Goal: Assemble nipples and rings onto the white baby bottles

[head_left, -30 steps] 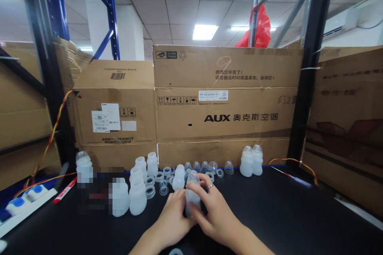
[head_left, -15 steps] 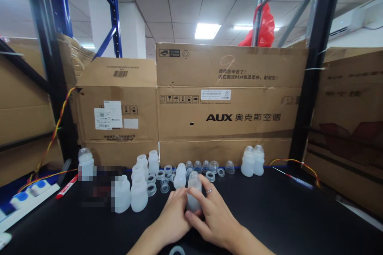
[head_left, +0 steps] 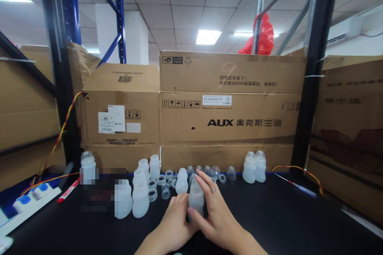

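Note:
A milky-white baby bottle (head_left: pixel 196 198) with a clear cap stands upright between my two hands. My left hand (head_left: pixel 177 219) wraps round its lower left side. My right hand (head_left: pixel 218 213) grips it from the right, its thumb on the front and its longer fingers reaching up beside the cap. Those fingers partly cover the cap. Just beyond the hands is another small white bottle (head_left: pixel 181 181). Further left, several open bottles (head_left: pixel 140 198) stand grouped together. Behind lie clear rings (head_left: pixel 152 195) and clear dome caps (head_left: pixel 215 172).
Two capped bottles (head_left: pixel 249 168) stand at the back right, near a screwdriver (head_left: pixel 299 186). On the left are a red marker (head_left: pixel 68 190), a power strip (head_left: pixel 32 209) and another capped bottle (head_left: pixel 87 163). Cardboard boxes (head_left: pixel 233 135) wall off the back of the black table (head_left: pixel 263 217).
The view has tilted up a little, so everything sits lower. My right fingers have straightened and slid up along the cap. The ring near the bottom edge has almost left the view.

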Motion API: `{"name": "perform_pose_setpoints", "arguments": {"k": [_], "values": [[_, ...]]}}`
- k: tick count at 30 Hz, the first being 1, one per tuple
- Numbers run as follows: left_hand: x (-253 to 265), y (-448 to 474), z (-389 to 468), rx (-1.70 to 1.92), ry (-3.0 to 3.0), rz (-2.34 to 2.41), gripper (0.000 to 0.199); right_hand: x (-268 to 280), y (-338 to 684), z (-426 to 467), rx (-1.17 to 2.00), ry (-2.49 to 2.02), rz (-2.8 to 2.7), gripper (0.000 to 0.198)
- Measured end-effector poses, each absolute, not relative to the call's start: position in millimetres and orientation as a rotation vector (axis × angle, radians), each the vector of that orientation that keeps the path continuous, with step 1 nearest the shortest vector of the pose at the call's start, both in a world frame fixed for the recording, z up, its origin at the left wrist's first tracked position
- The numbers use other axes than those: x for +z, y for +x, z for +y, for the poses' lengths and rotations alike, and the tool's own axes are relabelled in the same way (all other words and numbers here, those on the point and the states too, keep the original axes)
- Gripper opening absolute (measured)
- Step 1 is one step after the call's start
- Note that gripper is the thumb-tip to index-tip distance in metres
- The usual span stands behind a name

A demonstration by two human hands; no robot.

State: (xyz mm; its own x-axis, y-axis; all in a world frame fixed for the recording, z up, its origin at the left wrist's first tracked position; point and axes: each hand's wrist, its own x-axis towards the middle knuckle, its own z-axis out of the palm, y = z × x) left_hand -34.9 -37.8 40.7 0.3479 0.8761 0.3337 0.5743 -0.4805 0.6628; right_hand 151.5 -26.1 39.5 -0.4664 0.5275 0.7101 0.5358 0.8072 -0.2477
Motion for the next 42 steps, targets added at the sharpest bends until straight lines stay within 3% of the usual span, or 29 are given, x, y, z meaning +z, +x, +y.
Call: {"name": "perform_pose_setpoints", "arguments": {"k": [5,16,22,26,31,36,42], "values": [[34,-35,-34,0.884,2.244,1.335,0.030,40,143,-23,-0.038,-0.802,-2.091,0.072],[35,-35,-35,0.819,2.301,1.344,0.023,26,140,-20,-0.048,-0.743,-2.021,0.076],[35,-38,-34,0.781,2.291,1.367,0.029,23,149,-13,0.081,-0.788,-2.007,0.074],[35,-40,-34,0.716,2.307,1.346,0.045,22,179,9,0.102,-0.929,-1.961,0.071],[34,-42,-32,0.679,2.314,1.370,0.051,28,239,40,0.269,-1.205,-1.732,0.083],[37,-43,-33,0.677,2.307,1.369,0.053,43,292,51,0.485,-1.247,-1.831,0.049],[35,-41,-35,0.708,2.307,1.364,0.047,45,349,54,0.510,-1.505,-1.804,0.037]]}}
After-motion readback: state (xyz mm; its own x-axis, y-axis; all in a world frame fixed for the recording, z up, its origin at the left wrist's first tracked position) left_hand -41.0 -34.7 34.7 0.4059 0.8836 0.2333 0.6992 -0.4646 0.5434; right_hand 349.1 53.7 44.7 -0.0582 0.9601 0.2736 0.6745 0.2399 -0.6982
